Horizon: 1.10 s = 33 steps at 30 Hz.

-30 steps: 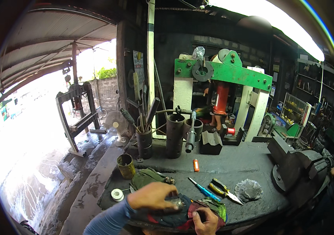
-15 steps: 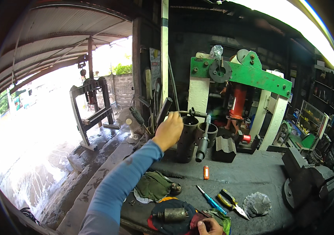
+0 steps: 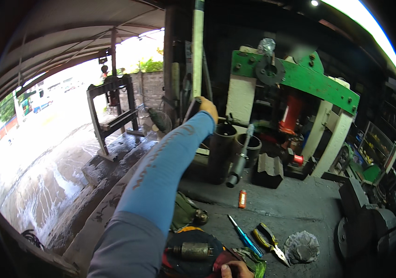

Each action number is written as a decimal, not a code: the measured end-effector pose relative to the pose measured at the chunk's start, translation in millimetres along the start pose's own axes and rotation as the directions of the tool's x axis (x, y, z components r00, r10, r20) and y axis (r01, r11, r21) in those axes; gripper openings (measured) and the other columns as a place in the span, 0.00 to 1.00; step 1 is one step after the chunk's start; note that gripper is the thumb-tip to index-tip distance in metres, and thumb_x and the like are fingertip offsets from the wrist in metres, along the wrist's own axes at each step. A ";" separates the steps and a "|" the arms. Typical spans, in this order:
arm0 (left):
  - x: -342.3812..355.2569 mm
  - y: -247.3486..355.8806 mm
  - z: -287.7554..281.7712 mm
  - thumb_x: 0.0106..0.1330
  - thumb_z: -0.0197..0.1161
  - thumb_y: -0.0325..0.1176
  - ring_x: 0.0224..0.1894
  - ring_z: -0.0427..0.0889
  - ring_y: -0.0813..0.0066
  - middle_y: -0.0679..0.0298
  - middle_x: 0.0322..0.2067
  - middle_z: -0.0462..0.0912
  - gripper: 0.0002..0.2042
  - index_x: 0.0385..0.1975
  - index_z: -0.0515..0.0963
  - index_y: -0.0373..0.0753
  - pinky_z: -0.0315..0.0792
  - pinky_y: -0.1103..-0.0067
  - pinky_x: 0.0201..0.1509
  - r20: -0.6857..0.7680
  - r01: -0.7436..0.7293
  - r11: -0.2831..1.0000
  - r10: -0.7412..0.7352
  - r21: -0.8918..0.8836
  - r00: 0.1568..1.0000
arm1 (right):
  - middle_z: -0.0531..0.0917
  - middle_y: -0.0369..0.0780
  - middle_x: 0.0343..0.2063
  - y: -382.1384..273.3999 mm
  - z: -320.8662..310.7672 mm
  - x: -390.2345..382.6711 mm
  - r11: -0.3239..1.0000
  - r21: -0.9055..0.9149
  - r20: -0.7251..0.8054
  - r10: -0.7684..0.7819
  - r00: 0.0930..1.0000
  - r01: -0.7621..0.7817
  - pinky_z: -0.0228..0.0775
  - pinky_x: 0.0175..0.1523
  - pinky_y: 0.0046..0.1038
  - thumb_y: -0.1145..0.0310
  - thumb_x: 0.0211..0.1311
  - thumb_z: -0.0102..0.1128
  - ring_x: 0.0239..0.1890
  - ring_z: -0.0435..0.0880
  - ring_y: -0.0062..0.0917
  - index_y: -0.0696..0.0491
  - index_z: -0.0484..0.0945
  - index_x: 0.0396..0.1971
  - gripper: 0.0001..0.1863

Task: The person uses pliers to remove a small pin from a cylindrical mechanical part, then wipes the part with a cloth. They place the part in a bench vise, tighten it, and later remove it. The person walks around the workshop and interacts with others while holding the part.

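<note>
My left arm reaches forward; my left hand (image 3: 206,106) has its fingers wrapped over the top of a dark metal bar (image 3: 193,110) among the upright tools behind the cylinders. My right hand (image 3: 235,269), cut off by the lower edge, curls beside a cloth; what it holds is hidden. Left of it a metal cylindrical part (image 3: 194,250) lies on a dark padded cloth (image 3: 177,238). Nearby are a green rag (image 3: 182,208), a blue screwdriver (image 3: 245,235), yellow-handled pliers (image 3: 271,243) and a crumpled plastic bag (image 3: 302,247).
Upright metal tubes (image 3: 220,157), a grooved block (image 3: 267,173) and an orange item (image 3: 242,199) stand or lie on the bench (image 3: 295,204). A green press (image 3: 318,83) is behind, a dark vise (image 3: 374,231) right. Another frame press (image 3: 105,120) stands outside left.
My left hand has moved from the cylindrical part forward and up to the upright tools and closed on a bar. My right hand stays low, slightly lower in view.
</note>
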<state>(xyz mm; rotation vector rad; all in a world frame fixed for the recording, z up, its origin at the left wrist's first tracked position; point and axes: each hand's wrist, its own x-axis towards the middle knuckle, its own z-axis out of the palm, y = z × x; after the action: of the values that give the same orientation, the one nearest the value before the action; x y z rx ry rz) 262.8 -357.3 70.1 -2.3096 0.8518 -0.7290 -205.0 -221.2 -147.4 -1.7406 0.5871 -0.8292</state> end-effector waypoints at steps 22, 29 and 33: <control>-0.3 -15.0 6.0 0.74 0.60 0.40 0.56 0.88 0.63 0.67 0.51 0.91 0.13 0.53 0.89 0.53 0.69 0.49 0.62 -0.036 -0.032 0.997 0.034 0.067 0.999 | 0.86 0.38 0.26 -7.6 -2.0 4.1 0.999 0.011 -0.006 -0.033 0.999 0.033 0.76 0.36 0.25 0.68 0.68 0.71 0.28 0.83 0.19 0.57 0.84 0.37 0.08; -4.8 -15.2 0.3 0.74 0.60 0.39 0.55 0.89 0.64 0.67 0.51 0.91 0.13 0.52 0.89 0.52 0.70 0.47 0.61 -0.037 -0.050 0.996 0.053 0.079 0.998 | 0.86 0.37 0.26 -6.9 -2.4 3.9 0.999 0.043 -0.002 -0.013 1.000 0.013 0.75 0.36 0.25 0.68 0.67 0.71 0.28 0.83 0.19 0.57 0.84 0.37 0.08; -5.7 -13.9 -1.6 0.75 0.59 0.38 0.55 0.88 0.62 0.67 0.51 0.91 0.14 0.53 0.88 0.52 0.70 0.47 0.62 -0.026 -0.050 0.996 0.053 0.073 0.998 | 0.86 0.37 0.26 -6.8 -2.2 4.1 0.999 0.032 -0.006 -0.016 1.000 0.016 0.75 0.35 0.24 0.68 0.67 0.71 0.28 0.82 0.18 0.57 0.84 0.37 0.08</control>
<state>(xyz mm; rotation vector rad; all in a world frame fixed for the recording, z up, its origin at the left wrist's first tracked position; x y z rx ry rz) 263.6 -344.9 78.7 -2.2105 0.8800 -0.7592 -204.1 -223.5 -139.5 -1.7164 0.5617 -0.8505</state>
